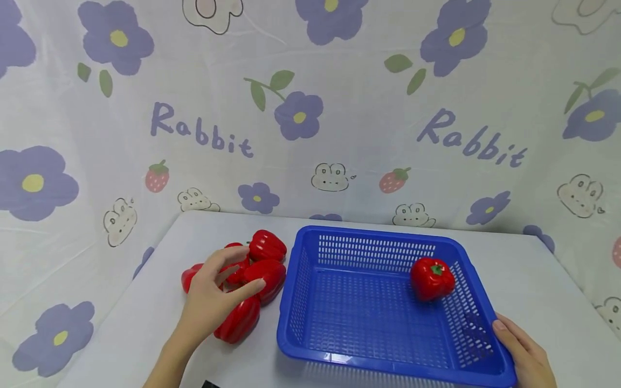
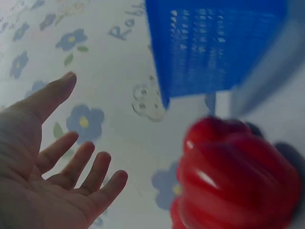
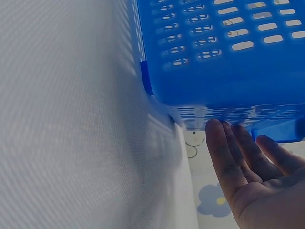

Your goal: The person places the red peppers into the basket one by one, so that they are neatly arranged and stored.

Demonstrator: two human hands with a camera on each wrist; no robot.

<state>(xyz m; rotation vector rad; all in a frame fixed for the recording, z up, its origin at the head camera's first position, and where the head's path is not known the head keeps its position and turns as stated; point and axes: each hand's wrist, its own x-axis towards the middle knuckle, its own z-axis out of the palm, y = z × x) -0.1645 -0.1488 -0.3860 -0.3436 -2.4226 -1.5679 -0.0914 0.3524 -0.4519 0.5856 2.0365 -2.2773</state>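
Several red bell peppers lie in a group on the white table, among them a far one (image 1: 268, 246) and a near one (image 1: 240, 321). My left hand (image 1: 209, 299) hovers over the group, thumb and fingers spread apart with nothing held. In the left wrist view that hand (image 2: 62, 176) is beside a large, close bell pepper (image 2: 238, 176). To the right stands a blue plastic basket (image 1: 373, 364) with one red bell pepper (image 1: 432, 279) inside, green stem up. My right hand (image 1: 526, 355) touches the basket's right side; its fingers (image 3: 221, 152) look nearly straight against the outer wall.
The white table (image 1: 145, 334) ends at a patterned cloth backdrop (image 1: 349, 129) behind and at the sides. A small black object (image 1: 209, 385) shows at the bottom edge. The basket's left wall stands close beside the pepper group.
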